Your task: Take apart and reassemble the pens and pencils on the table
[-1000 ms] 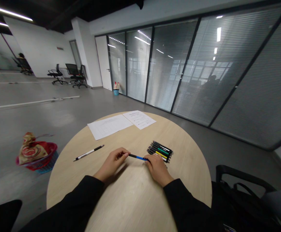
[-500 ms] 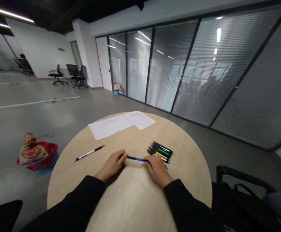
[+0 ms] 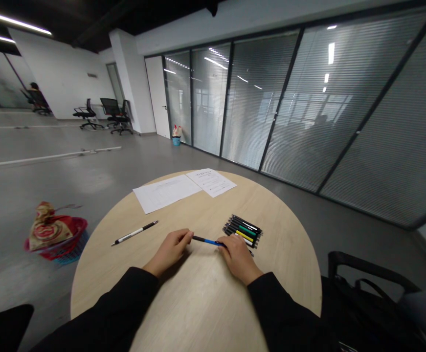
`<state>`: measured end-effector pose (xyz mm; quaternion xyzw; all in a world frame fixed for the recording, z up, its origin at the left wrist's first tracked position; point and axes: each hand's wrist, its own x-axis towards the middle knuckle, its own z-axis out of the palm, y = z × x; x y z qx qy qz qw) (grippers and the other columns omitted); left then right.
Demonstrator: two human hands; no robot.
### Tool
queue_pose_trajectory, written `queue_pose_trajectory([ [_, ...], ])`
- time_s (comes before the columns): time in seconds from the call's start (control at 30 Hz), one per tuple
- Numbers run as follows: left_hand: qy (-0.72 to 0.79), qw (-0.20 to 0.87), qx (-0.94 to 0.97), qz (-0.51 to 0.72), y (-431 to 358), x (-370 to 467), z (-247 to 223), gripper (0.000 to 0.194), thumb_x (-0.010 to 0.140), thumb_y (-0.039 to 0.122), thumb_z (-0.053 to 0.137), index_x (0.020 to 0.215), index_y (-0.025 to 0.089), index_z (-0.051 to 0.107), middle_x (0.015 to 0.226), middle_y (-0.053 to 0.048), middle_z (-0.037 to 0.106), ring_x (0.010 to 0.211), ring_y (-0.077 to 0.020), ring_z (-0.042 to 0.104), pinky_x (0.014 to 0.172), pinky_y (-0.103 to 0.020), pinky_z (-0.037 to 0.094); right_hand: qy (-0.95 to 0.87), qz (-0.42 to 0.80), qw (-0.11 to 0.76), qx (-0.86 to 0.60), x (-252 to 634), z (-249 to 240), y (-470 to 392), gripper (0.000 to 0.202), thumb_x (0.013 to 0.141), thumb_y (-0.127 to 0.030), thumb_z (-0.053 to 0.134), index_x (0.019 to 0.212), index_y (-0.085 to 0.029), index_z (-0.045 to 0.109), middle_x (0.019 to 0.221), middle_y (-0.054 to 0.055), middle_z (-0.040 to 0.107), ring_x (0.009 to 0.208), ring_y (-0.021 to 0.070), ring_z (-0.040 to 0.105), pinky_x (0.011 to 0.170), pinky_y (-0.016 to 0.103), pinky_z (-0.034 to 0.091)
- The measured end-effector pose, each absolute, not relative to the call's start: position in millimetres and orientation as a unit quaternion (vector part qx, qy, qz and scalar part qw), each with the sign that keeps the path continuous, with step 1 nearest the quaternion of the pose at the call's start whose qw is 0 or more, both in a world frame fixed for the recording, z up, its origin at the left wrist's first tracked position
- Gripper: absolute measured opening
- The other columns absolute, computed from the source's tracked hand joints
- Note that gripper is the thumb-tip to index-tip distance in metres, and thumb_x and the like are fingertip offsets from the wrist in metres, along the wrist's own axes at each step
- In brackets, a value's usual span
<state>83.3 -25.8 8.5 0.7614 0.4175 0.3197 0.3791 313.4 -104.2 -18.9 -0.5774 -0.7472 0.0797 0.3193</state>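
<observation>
A blue and black pen (image 3: 206, 240) spans the gap between my two hands, just above the wooden table (image 3: 205, 293). My left hand (image 3: 172, 249) pinches its left end. Closed around its other end is my right hand (image 3: 239, 256), whose fingers hide that tip. Close beyond my right hand lies a row of several pens (image 3: 244, 230), mostly black, with green, yellow and white parts among them. Off to the left, a white and black pen (image 3: 135, 233) rests alone at a slant.
Two printed paper sheets (image 3: 167, 192) lie along the table's far edge. On the floor at left stands a basket (image 3: 64, 249) with a paper bag in it. A black chair (image 3: 370, 274) is beside the table at right.
</observation>
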Motion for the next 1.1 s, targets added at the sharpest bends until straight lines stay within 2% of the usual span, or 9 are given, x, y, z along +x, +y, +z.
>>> queue_pose_trajectory([
  [0.13,0.368,0.456,0.723,0.366,-29,85,9,0.031,0.087,0.05,0.06,0.088,0.019,0.056,0.072,0.003,0.051,0.06,-0.0123,0.043,0.056,-0.024,0.034,-0.743,0.08,0.318,-0.583,314,-20,-104,0.014,0.097,-0.018,0.058,0.105,-0.021,0.068,0.099,0.005,0.072,0.094,0.0224,0.058,0.089,0.035,0.038],
  [0.23,0.363,0.475,0.701,0.389,-29,86,8,0.035,0.084,0.049,0.065,0.1,0.02,0.055,0.078,0.003,0.053,0.063,-0.0121,0.047,0.057,-0.023,0.037,-0.742,0.084,0.312,-0.587,314,-21,-103,0.014,0.096,-0.017,0.059,0.106,-0.021,0.069,0.101,0.005,0.072,0.095,0.0223,0.059,0.09,0.036,0.038],
  [0.3,0.396,0.443,0.707,0.383,-27,86,8,0.034,0.084,0.052,0.062,0.088,0.019,0.056,0.071,0.003,0.051,0.061,-0.0128,0.046,0.056,-0.023,0.036,-0.743,0.085,0.313,-0.585,314,-21,-103,0.015,0.095,-0.017,0.06,0.106,-0.022,0.069,0.102,0.005,0.072,0.097,0.0224,0.059,0.091,0.036,0.038],
  [0.4,0.439,0.393,0.729,0.348,-25,85,7,0.047,0.088,0.059,0.053,0.063,0.02,0.048,0.058,0.004,0.041,0.056,-0.0129,0.039,0.053,-0.025,0.031,-0.744,0.085,0.319,-0.58,313,-19,-104,0.015,0.095,-0.016,0.06,0.106,-0.021,0.068,0.103,0.005,0.073,0.097,0.0226,0.059,0.093,0.036,0.038],
  [0.47,0.437,0.389,0.739,0.334,-25,85,8,0.05,0.089,0.06,0.049,0.059,0.02,0.043,0.056,0.005,0.037,0.055,-0.0128,0.036,0.053,-0.026,0.029,-0.744,0.087,0.321,-0.579,313,-18,-105,0.014,0.095,-0.016,0.061,0.105,-0.021,0.069,0.103,0.004,0.073,0.097,0.0225,0.059,0.093,0.036,0.038],
  [0.67,0.404,0.395,0.746,0.352,-28,85,13,0.04,0.089,0.054,0.053,0.071,0.019,0.051,0.062,0.004,0.045,0.06,-0.0135,0.041,0.057,-0.025,0.034,-0.746,0.086,0.323,-0.576,313,-18,-105,0.014,0.095,-0.016,0.06,0.105,-0.02,0.069,0.1,0.005,0.073,0.095,0.0221,0.059,0.091,0.036,0.038],
  [0.9,0.393,0.461,0.702,0.375,-27,86,9,0.035,0.087,0.053,0.058,0.079,0.019,0.052,0.061,0.008,0.038,0.052,-0.0093,0.033,0.049,-0.021,0.027,-0.748,0.097,0.327,-0.57,312,-22,-106,0.017,0.096,-0.017,0.058,0.109,-0.02,0.068,0.101,0.006,0.071,0.096,0.0224,0.06,0.092,0.036,0.04],
  [1.03,0.418,0.486,0.638,0.426,-24,89,5,0.035,0.083,0.052,0.063,0.079,0.019,0.053,0.058,0.008,0.04,0.05,-0.009,0.036,0.048,-0.021,0.028,-0.77,0.096,0.315,-0.546,301,-20,-111,0.045,0.092,-0.013,0.058,0.137,-0.019,0.053,0.113,0.01,0.068,0.101,0.0228,0.059,0.093,0.036,0.042],
  [1.1,0.432,0.496,0.605,0.448,-23,91,5,0.035,0.08,0.051,0.066,0.079,0.018,0.054,0.058,0.007,0.044,0.05,-0.0092,0.039,0.048,-0.021,0.03,-0.809,0.097,0.291,-0.501,291,-16,-116,0.056,0.09,-0.009,0.056,0.144,-0.021,0.045,0.119,0.01,0.065,0.104,0.0225,0.058,0.094,0.036,0.041],
])
